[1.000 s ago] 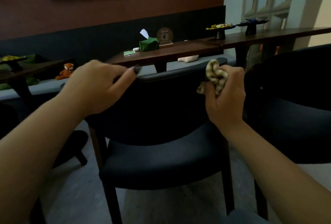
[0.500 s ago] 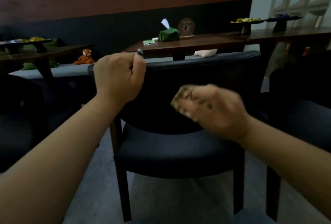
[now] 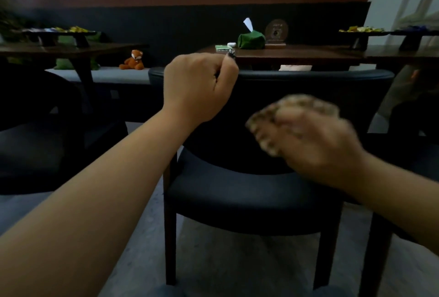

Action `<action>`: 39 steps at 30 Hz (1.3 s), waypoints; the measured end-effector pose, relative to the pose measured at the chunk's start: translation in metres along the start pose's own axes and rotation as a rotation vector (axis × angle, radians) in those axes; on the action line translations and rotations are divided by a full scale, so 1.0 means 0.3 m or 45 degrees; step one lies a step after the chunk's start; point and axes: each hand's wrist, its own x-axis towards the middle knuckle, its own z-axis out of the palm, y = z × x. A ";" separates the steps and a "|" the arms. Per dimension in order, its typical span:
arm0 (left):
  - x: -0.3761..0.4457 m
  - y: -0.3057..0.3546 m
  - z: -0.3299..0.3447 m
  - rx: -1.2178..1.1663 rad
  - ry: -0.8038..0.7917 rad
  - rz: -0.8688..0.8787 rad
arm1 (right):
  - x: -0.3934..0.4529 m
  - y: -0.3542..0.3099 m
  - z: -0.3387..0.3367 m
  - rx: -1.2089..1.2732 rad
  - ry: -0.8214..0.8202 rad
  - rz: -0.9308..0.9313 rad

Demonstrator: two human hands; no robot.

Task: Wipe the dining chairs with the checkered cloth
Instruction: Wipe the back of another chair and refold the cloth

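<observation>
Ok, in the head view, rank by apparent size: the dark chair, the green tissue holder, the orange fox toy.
1. dark chair, by far the largest
2. green tissue holder
3. orange fox toy, close to the holder and farther from the camera, so unsure

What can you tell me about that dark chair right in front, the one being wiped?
The dark chair has a padded seat and a curved, padded backrest, upholstered in what looks like black leather or vinyl, on dark wooden legs. It stands upright on the grey floor, facing the camera, its back to a wooden table. The left hand grips the backrest's top rail. The blurred right hand holds the checkered cloth before the backrest's inner face; whether it touches is unclear.
</observation>
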 end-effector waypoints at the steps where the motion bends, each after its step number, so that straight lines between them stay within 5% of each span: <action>1: 0.000 -0.001 0.002 0.000 0.006 0.002 | 0.027 0.029 -0.017 -0.008 0.088 0.080; 4: 0.000 0.004 0.003 0.020 0.021 -0.012 | -0.013 -0.003 0.033 0.040 -0.007 0.149; 10: 0.001 0.006 -0.005 0.006 -0.006 0.006 | -0.196 -0.092 0.134 -0.092 -0.696 -0.519; 16: -0.001 0.002 0.005 0.031 0.017 0.024 | 0.077 -0.002 0.014 -0.109 0.171 -0.036; 18: 0.002 0.003 0.006 0.021 0.016 0.016 | 0.090 -0.028 0.033 -0.110 0.170 0.119; 20: 0.011 -0.013 -0.004 0.000 -0.035 0.066 | 0.013 -0.103 0.098 -0.048 -0.057 -0.003; 22: 0.032 -0.060 -0.031 -0.133 -0.243 0.121 | -0.105 -0.180 0.172 -0.163 -0.502 -0.338; 24: 0.054 -0.146 -0.066 -0.298 -0.481 -0.019 | -0.162 -0.214 0.200 -0.266 -0.840 -0.474; 27: 0.048 -0.309 -0.090 -0.325 -0.603 -0.291 | -0.056 -0.195 0.164 -0.158 -0.477 -0.302; 30: 0.017 -0.361 -0.056 -0.466 -0.502 -0.394 | 0.173 -0.123 0.095 -0.192 0.039 -0.019; 32: 0.007 -0.344 -0.035 -0.512 -0.432 -0.401 | 0.254 -0.104 0.089 -0.184 0.158 0.133; 35: 0.003 -0.336 -0.036 -0.598 -0.386 -0.490 | 0.174 -0.192 0.168 -0.239 -0.061 -0.018; 39: 0.015 -0.327 -0.052 -0.627 -0.508 -0.503 | 0.010 -0.308 0.264 -0.274 -0.645 -0.290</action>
